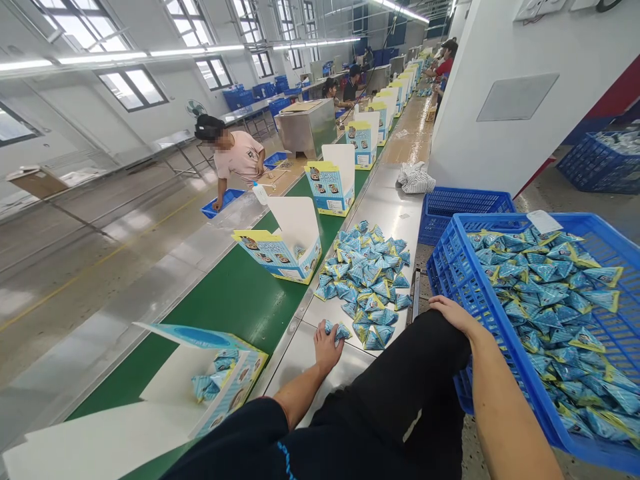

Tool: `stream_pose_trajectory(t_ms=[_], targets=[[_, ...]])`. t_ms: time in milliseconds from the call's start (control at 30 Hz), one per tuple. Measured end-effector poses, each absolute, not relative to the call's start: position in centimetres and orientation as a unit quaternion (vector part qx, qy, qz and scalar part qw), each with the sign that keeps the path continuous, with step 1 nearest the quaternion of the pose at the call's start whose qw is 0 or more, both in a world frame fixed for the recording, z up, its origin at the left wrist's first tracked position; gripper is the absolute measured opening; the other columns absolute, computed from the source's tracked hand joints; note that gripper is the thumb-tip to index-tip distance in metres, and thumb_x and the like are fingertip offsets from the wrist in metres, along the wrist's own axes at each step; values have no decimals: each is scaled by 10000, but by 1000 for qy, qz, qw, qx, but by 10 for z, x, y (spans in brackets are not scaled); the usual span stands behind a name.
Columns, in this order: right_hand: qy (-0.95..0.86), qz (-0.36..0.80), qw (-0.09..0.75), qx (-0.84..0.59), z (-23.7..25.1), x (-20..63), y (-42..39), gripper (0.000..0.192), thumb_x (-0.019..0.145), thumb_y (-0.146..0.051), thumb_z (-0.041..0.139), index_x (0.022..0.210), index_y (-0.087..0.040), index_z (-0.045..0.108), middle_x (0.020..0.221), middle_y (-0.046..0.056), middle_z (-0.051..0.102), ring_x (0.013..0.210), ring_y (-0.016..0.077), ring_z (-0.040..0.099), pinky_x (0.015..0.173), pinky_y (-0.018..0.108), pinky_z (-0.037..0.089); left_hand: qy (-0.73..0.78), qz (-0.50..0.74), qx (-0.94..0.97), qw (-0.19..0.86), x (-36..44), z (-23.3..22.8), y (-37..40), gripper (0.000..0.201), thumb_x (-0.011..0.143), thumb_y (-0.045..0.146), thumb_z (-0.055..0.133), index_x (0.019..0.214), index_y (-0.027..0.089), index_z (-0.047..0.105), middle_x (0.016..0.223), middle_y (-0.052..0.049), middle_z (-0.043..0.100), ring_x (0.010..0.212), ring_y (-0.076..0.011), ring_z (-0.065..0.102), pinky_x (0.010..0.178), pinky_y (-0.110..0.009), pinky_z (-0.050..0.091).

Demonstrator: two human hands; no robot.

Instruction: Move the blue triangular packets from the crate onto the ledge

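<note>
On the metal ledge, my left hand has its fingers closed round a small blue triangular packet. Just beyond it lies a loose pile of the same packets. My right hand rests on my knee, fingers laid out over the dark trousers, holding nothing. To the left, an open box on the green belt has several packets in it, its white flaps spread. Farther up the belt stands another open box with its lid raised and a little of its contents showing.
A blue crate full of packets stands at my right, with a second blue crate behind it. A striped cloth lies on the ledge. More boxes line the belt. A co-worker leans across the belt's far side.
</note>
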State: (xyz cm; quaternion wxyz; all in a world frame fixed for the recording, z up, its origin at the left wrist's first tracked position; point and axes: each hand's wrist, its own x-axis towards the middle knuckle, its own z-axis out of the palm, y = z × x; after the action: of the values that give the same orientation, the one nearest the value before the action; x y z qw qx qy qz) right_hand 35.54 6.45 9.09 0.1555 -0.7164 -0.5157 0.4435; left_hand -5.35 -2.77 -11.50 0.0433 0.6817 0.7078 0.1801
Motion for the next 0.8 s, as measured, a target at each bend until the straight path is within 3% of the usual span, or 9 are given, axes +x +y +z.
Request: stream_pose_trajectory(t_ms=[567, 800], targets=[[-514, 454, 155, -711, 91, 358, 67, 237, 881, -401, 546, 965, -252, 710, 1036, 65, 775, 1003, 298, 722, 815, 331, 583, 711, 178, 678, 54, -52, -114, -24, 442, 914, 325, 671, 1350, 282, 730, 1588, -153, 507, 1445, -387, 482, 1182, -551, 410], [-505, 451, 163, -718, 90, 357, 69, 216, 858, -372, 561, 947, -238, 704, 1111, 81, 766, 1065, 315, 706, 927, 362, 567, 719, 187, 663, 90, -52, -109, -21, 452, 904, 305, 666, 1351, 277, 722, 1598, -154, 500, 1459, -385, 483, 1190, -566, 406]])
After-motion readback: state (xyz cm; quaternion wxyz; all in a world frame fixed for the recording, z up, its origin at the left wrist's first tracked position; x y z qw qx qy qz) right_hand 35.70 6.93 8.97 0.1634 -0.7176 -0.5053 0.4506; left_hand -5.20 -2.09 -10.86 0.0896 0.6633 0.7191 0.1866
